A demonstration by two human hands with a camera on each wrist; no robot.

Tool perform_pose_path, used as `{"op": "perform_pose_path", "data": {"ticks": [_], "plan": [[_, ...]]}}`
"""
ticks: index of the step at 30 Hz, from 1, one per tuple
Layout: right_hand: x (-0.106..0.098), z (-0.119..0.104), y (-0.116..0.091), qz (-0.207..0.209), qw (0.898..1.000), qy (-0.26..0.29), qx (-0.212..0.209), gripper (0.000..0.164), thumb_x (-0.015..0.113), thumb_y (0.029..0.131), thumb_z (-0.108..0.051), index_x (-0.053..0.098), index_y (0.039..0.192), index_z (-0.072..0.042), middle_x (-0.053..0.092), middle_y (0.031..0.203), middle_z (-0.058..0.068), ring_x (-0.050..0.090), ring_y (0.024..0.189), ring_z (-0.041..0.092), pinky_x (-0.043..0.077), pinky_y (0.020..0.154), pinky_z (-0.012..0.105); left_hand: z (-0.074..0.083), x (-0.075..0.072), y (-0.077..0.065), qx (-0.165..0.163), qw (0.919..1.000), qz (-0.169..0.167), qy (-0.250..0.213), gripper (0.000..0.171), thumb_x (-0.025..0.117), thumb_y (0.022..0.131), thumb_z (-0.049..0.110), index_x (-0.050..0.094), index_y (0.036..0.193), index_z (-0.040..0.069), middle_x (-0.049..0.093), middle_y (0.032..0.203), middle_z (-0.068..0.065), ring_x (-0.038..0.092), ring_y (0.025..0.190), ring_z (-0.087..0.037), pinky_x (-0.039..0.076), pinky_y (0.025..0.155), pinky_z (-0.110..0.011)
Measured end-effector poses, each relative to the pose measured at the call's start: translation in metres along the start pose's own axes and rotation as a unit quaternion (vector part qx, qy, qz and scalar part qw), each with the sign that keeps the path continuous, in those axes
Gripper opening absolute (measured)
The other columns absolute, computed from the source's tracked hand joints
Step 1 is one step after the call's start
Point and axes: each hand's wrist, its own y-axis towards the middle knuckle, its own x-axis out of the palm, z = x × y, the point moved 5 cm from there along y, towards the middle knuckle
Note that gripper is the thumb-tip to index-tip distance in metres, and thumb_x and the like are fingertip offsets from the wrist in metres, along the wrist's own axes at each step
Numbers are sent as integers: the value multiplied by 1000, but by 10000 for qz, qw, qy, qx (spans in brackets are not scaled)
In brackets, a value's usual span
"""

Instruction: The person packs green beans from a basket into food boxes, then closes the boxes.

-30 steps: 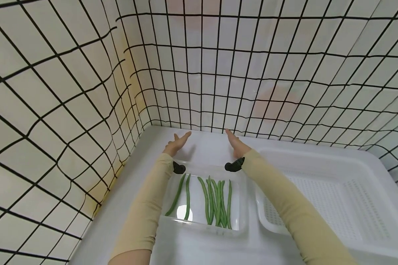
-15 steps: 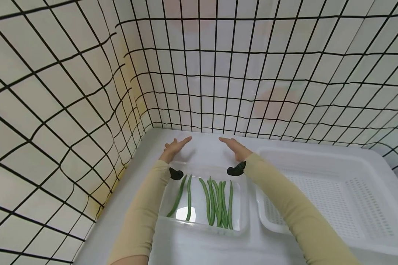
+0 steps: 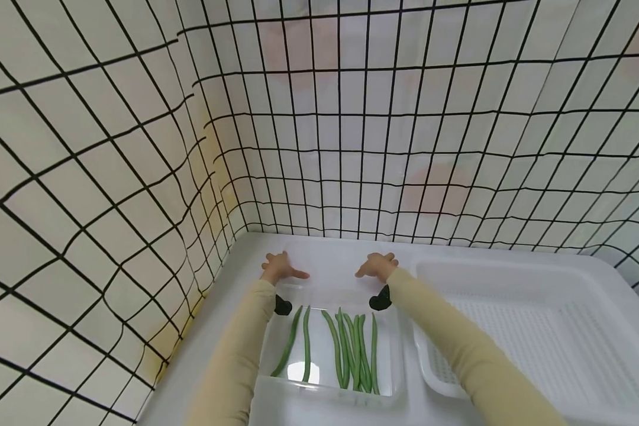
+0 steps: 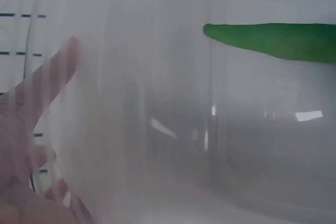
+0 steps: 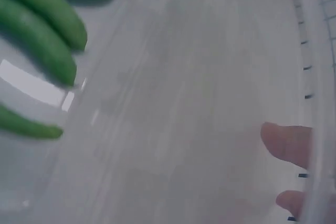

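Observation:
Both bare hands are just past the far side of a clear plastic container (image 3: 316, 340), holding nothing. The left hand (image 3: 278, 267) has its fingers spread and its thumb pointing inward. Opposite it, the right hand (image 3: 377, 266) has loosely bent fingers, and its thumb side faces the left hand. Inside the container lie several green beans (image 3: 345, 349), grouped on the right, with two apart on the left. The left wrist view shows the left hand (image 4: 26, 129) through the clear wall, near bean tips (image 4: 278, 40). In the right wrist view, right fingertips (image 5: 289, 142) show beyond the wall, away from the beans (image 5: 42, 38).
A white perforated basket (image 3: 522, 337) stands right of the container, under the right forearm. Black wire grid panels (image 3: 341, 151) rise at the back and left of the white table (image 3: 330, 255). Black wrist cameras (image 3: 380, 298) hang over the container.
Both hands have turned: the fingers, which pointed inward and forward, now fan outward, with the thumbs lower and inward. The head view has tilted up slightly. The beans stay in place.

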Motion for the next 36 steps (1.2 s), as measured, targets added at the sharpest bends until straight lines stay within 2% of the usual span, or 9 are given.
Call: {"op": "perform_pose_path", "data": {"ticks": [6,8,14,18,23,26,29,32,36], "plan": [[-6,-3,-4,246,9990,-315,-181,68,70,83,-33,48,134,4,23,133,41,25,120,51,31,95,54,0,-1,-2,216,9997,-72,133,106,76,72,55,28,147,-4,30,142,-32,32,123,-52,33,94,-63],[-1,-1,-9,258,9981,-545,-162,66,69,84,-38,51,130,6,27,132,41,27,119,51,30,95,54,-5,6,-6,194,9997,-143,90,105,74,72,59,31,146,-3,31,142,-30,32,123,-50,34,94,-62],[-5,-6,-19,373,9931,-1078,-268,72,63,87,-45,48,131,9,24,141,37,20,127,54,25,99,59,0,8,-16,585,9975,-113,373,99,62,78,66,37,144,-2,32,143,-31,26,128,-53,27,99,-63],[-30,-25,-30,566,9901,-1148,-576,74,58,90,-45,42,137,9,22,144,35,12,128,60,25,100,63,18,-20,-17,917,9930,363,646,99,58,79,68,34,144,-3,33,143,-30,26,130,-50,22,104,-59],[-71,-62,-62,1090,9832,-800,-1222,71,56,92,-43,38,143,2,19,148,28,4,129,59,24,98,62,45,-79,-29,1258,9795,1240,971,102,55,78,71,30,146,-2,32,145,-28,27,132,-44,20,106,-54],[-88,-81,-89,1581,9713,-698,-1636,66,56,92,-42,40,144,-5,16,152,22,7,128,55,27,94,58,57,-111,-54,1400,9730,1714,656,102,61,76,69,29,149,4,22,150,-25,22,131,-48,26,102,-57],[-94,-91,-121,2036,9516,-719,-2189,62,58,92,-40,43,143,-8,15,153,21,14,122,50,25,91,55,63,-129,-88,1702,9625,2082,343,98,67,73,66,34,148,13,15,155,-15,21,127,-51,33,95,-60],[-85,-88,-155,2355,9279,-730,-2798,60,62,91,-36,47,140,-7,15,152,23,18,115,46,20,90,54,59,-128,-124,2022,9525,2266,206,94,71,71,65,39,146,19,14,157,-5,22,124,-50,36,90,-59],[-55,-65,-200,2489,9102,-687,-3239,57,66,89,-33,51,137,-6,16,151,25,19,115,45,18,91,56,41,-104,-169,2328,9397,2499,184,88,72,70,64,47,142,20,23,155,-3,30,117,-43,39,84,-52]]}}
